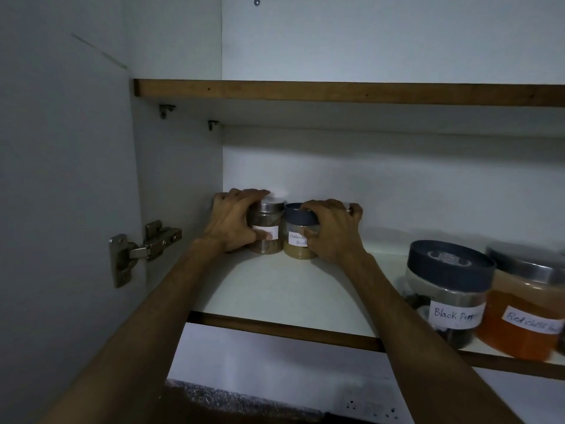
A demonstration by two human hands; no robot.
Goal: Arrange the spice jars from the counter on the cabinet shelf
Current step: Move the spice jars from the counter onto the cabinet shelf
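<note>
Two small spice jars stand side by side at the back left of the cabinet shelf [275, 289]. My left hand [234, 221] grips the steel-lidded jar [268, 231] of brown spice. My right hand [331, 229] grips the dark-lidded jar [298, 240] labelled coriander powder, which holds tan powder. Both jars are upright and touch each other. A white-lidded jar [279, 194] shows partly behind them, mostly hidden by my left hand. At the shelf's front right stand a Black Pepper jar [449, 289] with a dark lid and a Red Chilli jar [526, 316] with a steel lid.
The open cabinet door with its hinge [143, 249] is at the left. An upper shelf [336, 93] spans above. Below the shelf are a wall socket [371, 405] and the speckled counter edge [220, 399]. Bare shelf surface lies between my forearms.
</note>
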